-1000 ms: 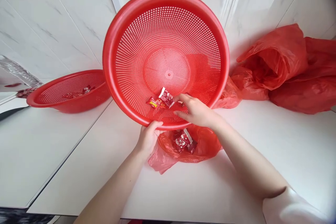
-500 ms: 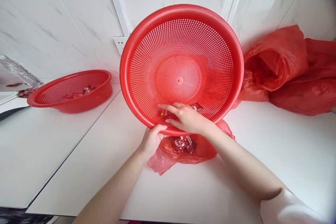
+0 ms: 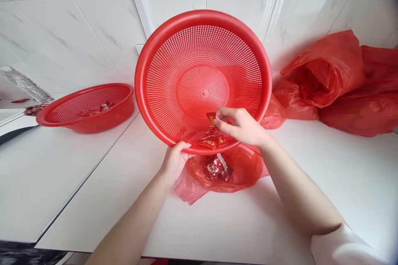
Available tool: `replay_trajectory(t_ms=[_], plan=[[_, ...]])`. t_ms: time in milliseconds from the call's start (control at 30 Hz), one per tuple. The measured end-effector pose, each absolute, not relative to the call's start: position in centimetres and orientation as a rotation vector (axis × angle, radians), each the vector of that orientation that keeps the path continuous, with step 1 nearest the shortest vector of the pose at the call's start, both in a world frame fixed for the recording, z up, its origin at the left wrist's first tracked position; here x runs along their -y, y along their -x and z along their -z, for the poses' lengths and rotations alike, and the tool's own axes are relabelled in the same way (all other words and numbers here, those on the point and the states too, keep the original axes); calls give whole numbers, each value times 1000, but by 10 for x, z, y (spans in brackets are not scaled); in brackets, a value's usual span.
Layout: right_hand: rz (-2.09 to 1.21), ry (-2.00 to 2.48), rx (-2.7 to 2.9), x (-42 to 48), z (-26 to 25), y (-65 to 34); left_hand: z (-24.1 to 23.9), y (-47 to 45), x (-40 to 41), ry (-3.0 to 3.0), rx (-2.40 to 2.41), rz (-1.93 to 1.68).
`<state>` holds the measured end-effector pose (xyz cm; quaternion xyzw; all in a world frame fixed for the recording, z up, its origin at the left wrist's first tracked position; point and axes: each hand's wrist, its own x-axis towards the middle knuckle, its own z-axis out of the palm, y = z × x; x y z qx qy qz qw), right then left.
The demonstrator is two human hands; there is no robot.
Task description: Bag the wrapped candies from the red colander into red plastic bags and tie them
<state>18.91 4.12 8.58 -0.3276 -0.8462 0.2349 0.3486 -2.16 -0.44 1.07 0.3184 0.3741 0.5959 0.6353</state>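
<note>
A large red plastic colander is tilted toward me, its lower rim above an open red plastic bag. My left hand grips that rim at the lower left, thumb over the edge. Inside the colander, my right hand pinches a small red candy packet with yellow print. Several more red packets lie along the colander's low side, just below these fingers. Dark red and white packets show in the mouth of the bag.
At the left stands a second red colander with a few packets in it. Several red plastic bags are heaped against the tiled wall at the right. A clear plastic bottle lies at the far left. Seams run across the white tabletop.
My right hand has risen from the colander's low side and now pinches a packet. The colander has shifted slightly left, with my left hand still on its rim.
</note>
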Motion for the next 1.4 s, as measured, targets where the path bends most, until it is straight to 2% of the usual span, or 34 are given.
replay_trajectory(t_ms=[200,400,633,867,1167,1400], plan=[[-1021,969,2653,-33,-103,-220,-13,26,-2,-688,-935,-1483],[-596,1077,2462,-34,-92,-207,-13,27,-2,-712,-898,-1497],[-452,1040,2554,-43,-64,-177,-14,19,8,-787,-801,-1407],[-571,908,2625,-46,-62,-179,-17,19,9,-780,-816,-1392],[-460,871,2481,-55,-60,-180,-19,19,6,-717,-853,-1409],[-551,869,2312,-44,-81,-192,-21,24,4,-733,-829,-1460]])
